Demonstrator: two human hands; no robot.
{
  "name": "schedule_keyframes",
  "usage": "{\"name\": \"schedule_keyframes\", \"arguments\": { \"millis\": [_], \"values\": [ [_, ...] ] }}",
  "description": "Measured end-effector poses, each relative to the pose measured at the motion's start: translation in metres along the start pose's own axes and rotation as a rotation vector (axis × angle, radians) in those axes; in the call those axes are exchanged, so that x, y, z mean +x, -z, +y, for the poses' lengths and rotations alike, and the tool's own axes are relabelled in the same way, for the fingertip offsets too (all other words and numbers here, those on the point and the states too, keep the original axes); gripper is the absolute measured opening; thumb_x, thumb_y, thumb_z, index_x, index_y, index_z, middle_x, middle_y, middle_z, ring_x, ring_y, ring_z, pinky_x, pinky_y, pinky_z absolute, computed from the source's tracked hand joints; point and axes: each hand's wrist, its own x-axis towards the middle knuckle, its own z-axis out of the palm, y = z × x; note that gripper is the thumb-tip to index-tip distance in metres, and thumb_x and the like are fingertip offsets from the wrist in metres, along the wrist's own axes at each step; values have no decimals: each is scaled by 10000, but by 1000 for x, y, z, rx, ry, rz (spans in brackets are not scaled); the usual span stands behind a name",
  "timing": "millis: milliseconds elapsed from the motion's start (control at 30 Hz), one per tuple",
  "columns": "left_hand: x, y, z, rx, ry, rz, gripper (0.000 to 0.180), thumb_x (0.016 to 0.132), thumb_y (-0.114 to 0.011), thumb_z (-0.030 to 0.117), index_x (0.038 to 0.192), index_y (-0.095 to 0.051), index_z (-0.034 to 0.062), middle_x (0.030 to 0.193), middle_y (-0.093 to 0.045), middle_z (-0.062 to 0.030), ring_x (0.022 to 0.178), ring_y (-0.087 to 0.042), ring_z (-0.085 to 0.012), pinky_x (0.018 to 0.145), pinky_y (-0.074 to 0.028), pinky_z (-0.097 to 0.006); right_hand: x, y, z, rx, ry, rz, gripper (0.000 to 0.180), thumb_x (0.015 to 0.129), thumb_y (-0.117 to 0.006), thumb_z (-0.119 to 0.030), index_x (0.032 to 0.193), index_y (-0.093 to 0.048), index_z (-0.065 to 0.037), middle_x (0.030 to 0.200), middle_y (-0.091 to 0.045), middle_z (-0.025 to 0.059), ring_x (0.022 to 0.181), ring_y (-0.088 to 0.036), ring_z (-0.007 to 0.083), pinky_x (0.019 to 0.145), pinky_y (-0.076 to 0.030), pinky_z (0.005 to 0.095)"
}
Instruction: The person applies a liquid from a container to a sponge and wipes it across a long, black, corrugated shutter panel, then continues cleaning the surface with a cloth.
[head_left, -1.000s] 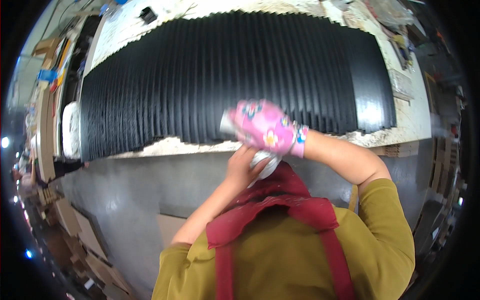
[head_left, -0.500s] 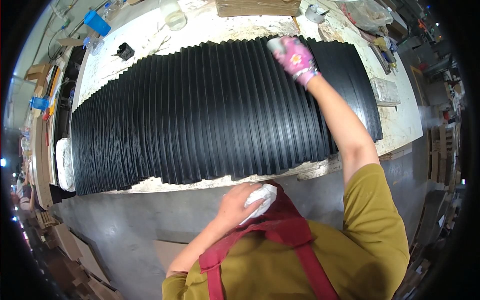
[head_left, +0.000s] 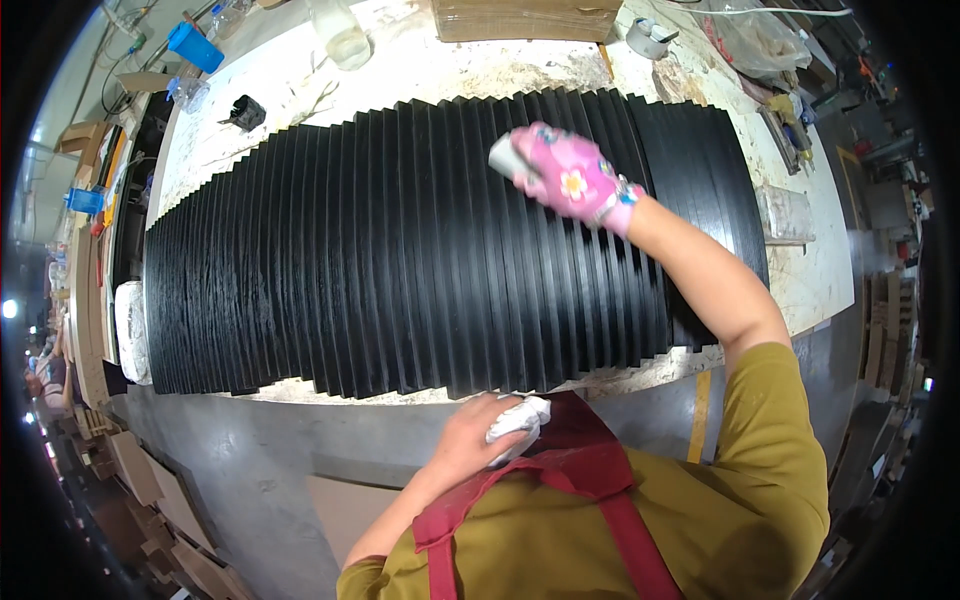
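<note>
Hand (head_left: 572,176), gloved right, closed round white pad (head_left: 504,156)

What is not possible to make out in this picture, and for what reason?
Head view: rest of the white piece, behind the right hand.
Head view: part of the white wad, behind the left hand.
Head view: rest of the box, cut off by the upper edge.
</note>
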Motion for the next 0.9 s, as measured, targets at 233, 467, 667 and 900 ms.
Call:
{"name": "schedule_keyframes", "arguments": {
  "millis": [233, 467, 667, 900],
  "values": [
    [14, 1, 11, -30, 49, -51, 408, 846, -753, 273, 1178, -666, 53, 1074, -678, -161, 985, -647, -348, 854, -515, -407, 37, 29, 71, -197, -250, 155, 204, 925, -582, -228, 1040, -623, -64, 895, -681, 177, 780, -702, 282, 658, -582, 397],
    [10, -5, 0, -38, 65, 32, 378, 828, -771, 220, 1134, -687, 14, 1001, -692, -171, 921, -670, -328, 817, -522, -379, -77, 16, -23, 97, 289, 46, 343, 826, -674, -354, 1054, -615, -104, 872, -614, 110, 763, -667, 239, 624, -560, 361],
    [21, -6, 18, -90, 164, -63, 388, 852, -761, 257, 1144, -686, 13, 1054, -698, -186, 978, -675, -339, 853, -526, -383, -26, 42, 119, -49, -272, 327, 396, 939, -631, -317, 1242, -580, -67, 985, -696, 220, 866, -713, 288, 706, -588, 406],
    [12, -27, 22, -217, 272, 53, 394, 879, -739, 244, 1178, -672, -4, 1093, -693, -206, 1018, -676, -325, 888, -517, -376, -102, 40, 6, 157, 173, -38, 378, 858, -704, -287, 1158, -614, -75, 997, -666, 152, 830, -693, 282, 739, -590, 379]
  ]
}}
